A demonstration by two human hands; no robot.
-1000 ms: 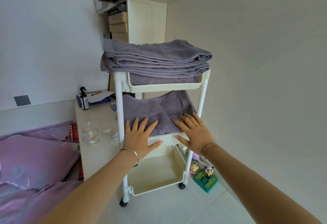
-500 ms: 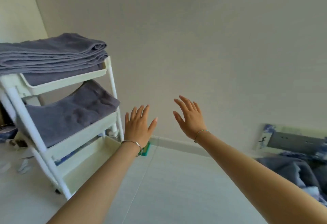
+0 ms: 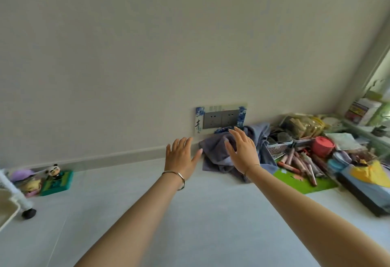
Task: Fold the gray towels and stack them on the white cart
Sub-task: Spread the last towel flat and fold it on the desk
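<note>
A crumpled gray towel (image 3: 215, 154) lies in a heap by the wall, under a double socket plate. My right hand (image 3: 242, 149) is stretched out in front of the heap, fingers spread, holding nothing. My left hand (image 3: 180, 156) hovers just left of the towel, also spread and empty, with a bangle on the wrist. Only a corner of the white cart (image 3: 8, 201) shows at the far left edge, with one leg and its black wheel. The folded towels on the cart are out of view.
Small toy figures on a green base (image 3: 56, 179) sit by the wall at the left. To the right of the towel lie a wire basket (image 3: 278, 146), a red lidded pot (image 3: 322, 146), loose sticks on a green mat (image 3: 304, 182) and other clutter.
My view has swung right, from the cart to the towel heap by the wall. Both hands left the folded towel on the cart's middle shelf and now reach toward the heap.
</note>
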